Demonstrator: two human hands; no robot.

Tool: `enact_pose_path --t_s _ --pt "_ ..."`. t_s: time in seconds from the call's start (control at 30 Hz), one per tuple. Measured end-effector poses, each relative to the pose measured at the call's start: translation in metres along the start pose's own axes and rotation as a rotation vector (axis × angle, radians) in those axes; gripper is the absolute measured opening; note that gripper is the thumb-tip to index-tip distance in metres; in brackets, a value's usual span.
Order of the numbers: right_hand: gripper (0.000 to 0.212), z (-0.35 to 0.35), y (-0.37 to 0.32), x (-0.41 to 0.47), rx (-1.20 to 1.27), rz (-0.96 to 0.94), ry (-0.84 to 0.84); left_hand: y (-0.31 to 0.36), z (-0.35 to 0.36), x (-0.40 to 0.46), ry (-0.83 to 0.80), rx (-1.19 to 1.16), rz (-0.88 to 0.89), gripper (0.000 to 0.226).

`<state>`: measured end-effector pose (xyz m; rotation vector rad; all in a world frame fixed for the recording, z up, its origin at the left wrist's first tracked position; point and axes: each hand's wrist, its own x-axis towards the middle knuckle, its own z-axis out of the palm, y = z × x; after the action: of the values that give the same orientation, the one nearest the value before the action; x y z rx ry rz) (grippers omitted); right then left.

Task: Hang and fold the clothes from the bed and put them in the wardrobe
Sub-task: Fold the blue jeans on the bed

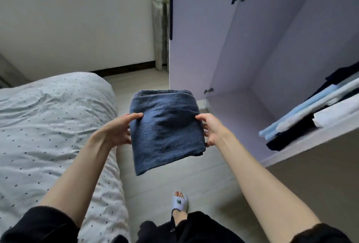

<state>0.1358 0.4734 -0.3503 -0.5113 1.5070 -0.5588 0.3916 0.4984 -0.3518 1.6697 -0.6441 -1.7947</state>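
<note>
Above the floor between bed and wardrobe, the folded jeans (166, 132) are held in the air. The left hand (118, 130) grips their left edge and the right hand (210, 129) grips the right edge, thumbs on top. The bed (48, 126) is left. The open wardrobe (242, 48) is right, with folded clothes (303, 118) stacked on its shelf (314, 143).

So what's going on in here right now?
A person holds folded blue jeans in the air, left hand and right hand gripping opposite edges. They stand between the bed and the open wardrobe, where a shelf at right already carries folded clothes.
</note>
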Motion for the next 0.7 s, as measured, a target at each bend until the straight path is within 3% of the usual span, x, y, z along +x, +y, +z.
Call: enact_pose_path --t_s 0.33,0.7 --pt "0.018 -0.015 -0.133 0.082 0.126 -0.041 0.096 0.15 0.02 0.132 -0.149 0.103 -0.009 0.036" --pt "0.015 -0.053 -0.273 0.102 0.393 -0.159 0.354 0.354 0.109 0.244 -0.484 0.306 0.018 0.054"
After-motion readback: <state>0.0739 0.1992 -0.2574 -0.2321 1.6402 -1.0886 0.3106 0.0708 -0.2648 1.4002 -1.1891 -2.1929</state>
